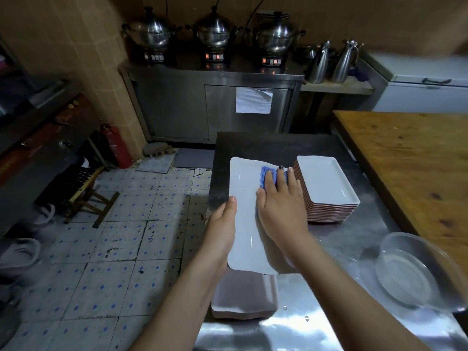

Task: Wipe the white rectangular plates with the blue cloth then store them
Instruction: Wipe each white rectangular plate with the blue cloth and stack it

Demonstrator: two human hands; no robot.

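A white rectangular plate (244,198) is held lengthwise over the steel table. My left hand (222,224) grips its left edge, thumb on the rim. My right hand (281,203) presses the blue cloth (268,177) flat onto the plate's far right part, fingers spread over the cloth. To the right stands a tall stack of white rectangular plates (326,183) with pinkish undersides. Under the held plate, near the table's front left corner, lies a short stack of plates (243,297) turned pinkish side up.
A clear glass bowl (415,272) sits at the right on the steel table (316,312), which shows water drops. A wooden table (410,158) adjoins on the right. Tiled floor, a folding stool (88,193) and a fire extinguisher (116,145) lie left. Steel pots stand on the far counter.
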